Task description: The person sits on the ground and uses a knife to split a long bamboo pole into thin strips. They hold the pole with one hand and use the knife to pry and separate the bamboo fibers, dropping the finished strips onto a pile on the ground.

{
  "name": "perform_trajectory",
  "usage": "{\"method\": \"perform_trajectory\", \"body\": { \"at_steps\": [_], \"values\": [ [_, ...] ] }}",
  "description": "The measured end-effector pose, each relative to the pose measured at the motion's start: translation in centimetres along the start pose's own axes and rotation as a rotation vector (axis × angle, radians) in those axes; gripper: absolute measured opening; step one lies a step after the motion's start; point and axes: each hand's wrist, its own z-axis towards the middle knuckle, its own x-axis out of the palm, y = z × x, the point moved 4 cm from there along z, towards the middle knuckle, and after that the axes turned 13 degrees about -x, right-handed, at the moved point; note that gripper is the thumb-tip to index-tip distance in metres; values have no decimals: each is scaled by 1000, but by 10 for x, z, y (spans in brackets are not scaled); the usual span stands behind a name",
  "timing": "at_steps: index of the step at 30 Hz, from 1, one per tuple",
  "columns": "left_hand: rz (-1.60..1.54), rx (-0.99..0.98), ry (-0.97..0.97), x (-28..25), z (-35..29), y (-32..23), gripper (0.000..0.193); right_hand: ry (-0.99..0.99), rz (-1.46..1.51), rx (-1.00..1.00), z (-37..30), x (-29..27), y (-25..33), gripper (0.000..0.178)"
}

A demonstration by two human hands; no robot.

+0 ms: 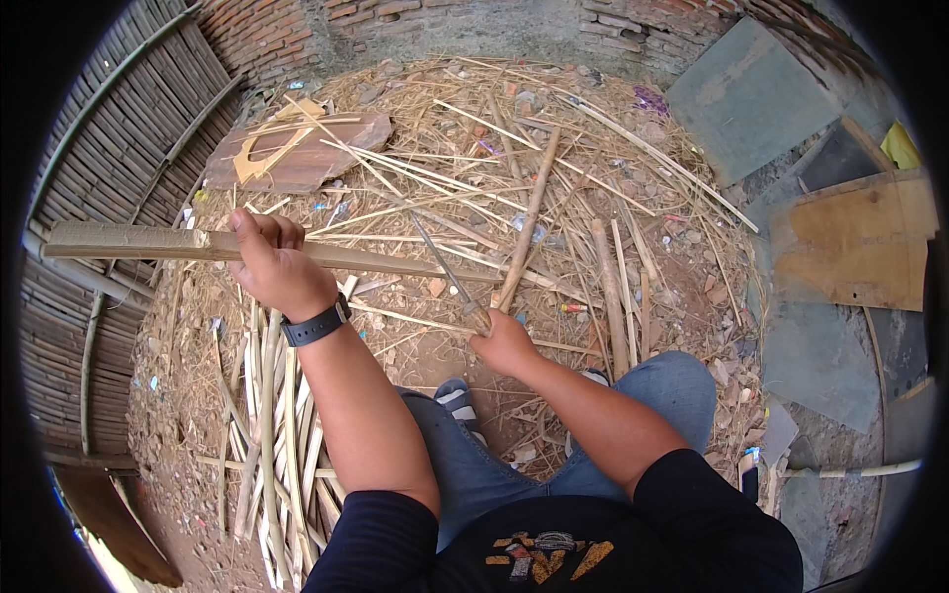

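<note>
My left hand (282,275) is wrapped round a long split bamboo piece (129,240), held nearly level, with its wide end out to the left. A dark watch is on that wrist. In my right hand (506,346) is the handle of a long knife (436,244), its thin blade slanting up and to the left. The blade crosses the narrow right end of the bamboo piece; whether it touches or only overlaps in view, I cannot tell. Both hands are above the ground in front of my bent knees.
A heap of split bamboo strips (272,425) lies by my left leg. Thin strips, round poles (534,208) and shavings litter the dirt ahead. A brown board (346,148) lies at the far left. Grey sheets (751,99) line the right; a bamboo slat wall (109,188) stands left.
</note>
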Motion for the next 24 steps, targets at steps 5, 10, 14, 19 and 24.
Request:
{"method": "perform_trajectory", "body": {
  "at_steps": [5,10,14,19,24],
  "values": [
    [-8,-2,12,1,0,0,40,-72,-18,-81,1,5,-7,38],
    [-3,-2,10,-2,2,1,40,-4,-20,-21,1,3,-4,38],
    [2,-3,12,-3,2,1,40,5,-27,-30,1,3,-3,39],
    [7,-4,-4,-1,1,0,40,-1,-7,-28,2,5,-7,39],
    [25,14,0,-1,1,-2,42,10,-6,-23,3,6,-7,39]
  ]
}}
